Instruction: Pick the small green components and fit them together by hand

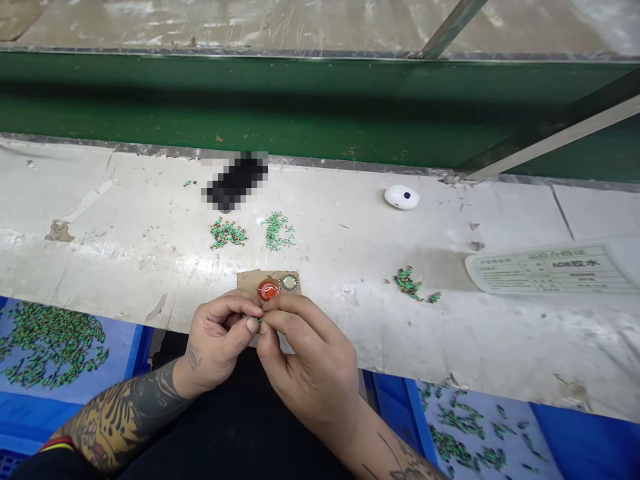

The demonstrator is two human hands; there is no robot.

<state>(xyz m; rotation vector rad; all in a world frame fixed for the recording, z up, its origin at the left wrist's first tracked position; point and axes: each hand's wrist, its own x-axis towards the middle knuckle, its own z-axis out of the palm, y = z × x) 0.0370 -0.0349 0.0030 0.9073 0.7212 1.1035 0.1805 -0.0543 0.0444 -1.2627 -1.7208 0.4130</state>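
My left hand [216, 343] and my right hand [313, 357] meet at the front edge of the bench, fingertips pinched together. A tiny green piece [258, 320] shows between the fingertips, mostly hidden by them; both hands seem to grip it. Just beyond the fingers lies a piece of brown cardboard [245, 279]. On it sit a round red cap [269, 289] and a small crimped metal cap [289, 283] with something pale inside. Farther back are a pile of small green-and-brown pieces [227, 233] and a pile of small green pieces [279, 231].
Blue trays with many green pieces flank me, at left [55, 343] and right [457, 427]. On the white bench [345, 260] lie a white oval case [401, 197], a pixelated dark object [237, 181], a small green cluster [407, 283] and a labelled clear bottle [550, 270]. A green panel [300, 107] stands behind.
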